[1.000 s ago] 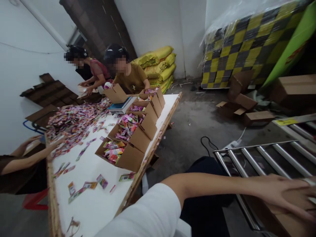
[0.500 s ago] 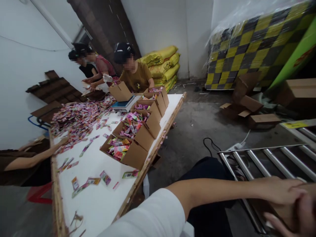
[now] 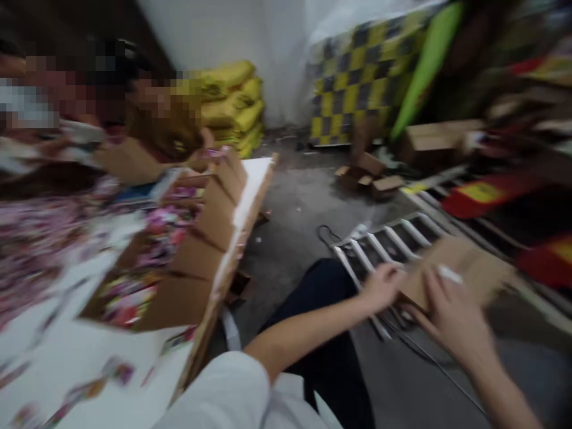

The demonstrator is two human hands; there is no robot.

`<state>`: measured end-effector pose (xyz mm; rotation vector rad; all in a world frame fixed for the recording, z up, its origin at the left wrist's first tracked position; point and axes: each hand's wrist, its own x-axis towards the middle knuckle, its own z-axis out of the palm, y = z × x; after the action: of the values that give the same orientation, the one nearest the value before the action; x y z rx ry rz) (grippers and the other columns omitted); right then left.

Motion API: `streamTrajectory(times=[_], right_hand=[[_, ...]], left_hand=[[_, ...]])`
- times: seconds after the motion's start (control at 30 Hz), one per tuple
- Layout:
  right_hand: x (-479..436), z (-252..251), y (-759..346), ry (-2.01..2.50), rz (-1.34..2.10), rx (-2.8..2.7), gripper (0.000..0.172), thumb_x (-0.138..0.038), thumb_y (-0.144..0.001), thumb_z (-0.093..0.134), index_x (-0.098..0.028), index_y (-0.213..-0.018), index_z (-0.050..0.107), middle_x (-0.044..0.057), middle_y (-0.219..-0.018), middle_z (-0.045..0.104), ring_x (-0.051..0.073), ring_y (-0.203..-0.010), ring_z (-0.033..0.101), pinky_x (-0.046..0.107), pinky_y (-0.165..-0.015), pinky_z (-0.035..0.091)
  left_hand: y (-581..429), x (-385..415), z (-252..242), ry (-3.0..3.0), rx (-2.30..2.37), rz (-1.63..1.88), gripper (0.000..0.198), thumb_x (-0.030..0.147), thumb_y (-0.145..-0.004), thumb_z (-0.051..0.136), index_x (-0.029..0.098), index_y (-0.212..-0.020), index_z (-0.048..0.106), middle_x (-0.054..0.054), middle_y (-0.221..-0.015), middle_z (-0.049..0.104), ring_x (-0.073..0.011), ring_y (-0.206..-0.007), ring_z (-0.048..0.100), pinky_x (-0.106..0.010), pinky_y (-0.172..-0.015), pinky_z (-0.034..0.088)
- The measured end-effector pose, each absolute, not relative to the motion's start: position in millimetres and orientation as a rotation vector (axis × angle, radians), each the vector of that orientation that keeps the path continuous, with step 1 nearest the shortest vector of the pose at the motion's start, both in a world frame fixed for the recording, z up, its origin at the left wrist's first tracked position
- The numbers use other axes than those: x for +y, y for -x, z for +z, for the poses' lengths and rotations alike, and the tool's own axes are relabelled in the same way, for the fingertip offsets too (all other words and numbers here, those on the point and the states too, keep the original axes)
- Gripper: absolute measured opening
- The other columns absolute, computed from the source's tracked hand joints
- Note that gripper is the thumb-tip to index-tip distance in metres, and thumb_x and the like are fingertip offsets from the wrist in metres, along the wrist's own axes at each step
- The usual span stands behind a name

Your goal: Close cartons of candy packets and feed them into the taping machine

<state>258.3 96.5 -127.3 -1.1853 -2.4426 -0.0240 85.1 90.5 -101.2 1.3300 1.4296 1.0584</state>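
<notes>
A brown cardboard box [image 3: 476, 268] rests at the near end of a roller conveyor [image 3: 370, 253], on the right of the view. My left hand [image 3: 381, 287] grips the box at its left corner. Against its near side lies my right hand [image 3: 458, 319], thumb below and fingers over the edge. A small white piece [image 3: 450, 274] shows by the right fingertips; blur hides what it is. Whether the box is folded closed I cannot tell.
To the left stands a white table [image 3: 71, 363] with open boxes [image 3: 192, 256] of small colourful packets and a packet heap [image 3: 40, 244]. Several co-workers are behind it. Yellow sacks [image 3: 232, 107] are stacked at the back. Red-and-yellow items [image 3: 482, 193] lie right of the conveyor.
My view has swung to the right, so the table has shifted left. Both hands and the cardboard box now show more fully, and the hands have moved apart.
</notes>
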Motion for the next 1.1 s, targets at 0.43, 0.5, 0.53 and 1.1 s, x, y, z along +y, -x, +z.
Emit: streamTrajectory(times=[0.43,0.5,0.53,1.1], right_hand=[[190,-99,-278,1.715,-0.052,-2.377,0.093,-0.052,-0.091,0.068,0.005,-0.153,0.027,0.029,-0.157,0.022,0.041,-0.146,0.021,0.052,-0.122,0.021],[209,-99,-287,1.644,-0.042,-2.407,0.09,-0.051,-0.092,0.067,0.005,-0.152,0.03,0.028,-0.155,0.027,0.04,-0.144,0.026,0.052,-0.121,0.023],[215,-100,-289,1.606,-0.042,-2.417,0.088,-0.051,-0.092,0.066,0.004,-0.152,0.031,0.028,-0.154,0.03,0.04,-0.143,0.028,0.053,-0.121,0.025],[299,-100,-348,1.78,0.081,-2.219,0.058,-0.054,-0.094,0.066,-0.002,-0.119,0.061,0.041,-0.113,0.056,0.047,-0.121,0.053,0.059,-0.085,0.04]], left_hand=[[24,49,-124,-0.521,1.445,1.01,0.032,0.036,-0.083,0.066,0.017,-0.109,0.063,-0.007,-0.103,0.074,-0.0174,-0.081,0.07,-0.032,-0.079,0.056],[23,49,-123,-0.516,1.446,1.007,0.035,0.038,-0.08,0.069,0.016,-0.107,0.064,-0.007,-0.1,0.074,-0.0171,-0.079,0.07,-0.031,-0.078,0.056],[21,50,-123,-0.51,1.447,1.009,0.038,0.039,-0.078,0.071,0.015,-0.106,0.064,-0.007,-0.1,0.074,-0.0167,-0.079,0.07,-0.03,-0.077,0.056],[46,-3,-97,-0.554,1.446,1.05,0.018,0.029,-0.088,0.063,0.015,-0.099,0.066,-0.006,-0.088,0.073,-0.0138,-0.067,0.067,-0.025,-0.065,0.052]])
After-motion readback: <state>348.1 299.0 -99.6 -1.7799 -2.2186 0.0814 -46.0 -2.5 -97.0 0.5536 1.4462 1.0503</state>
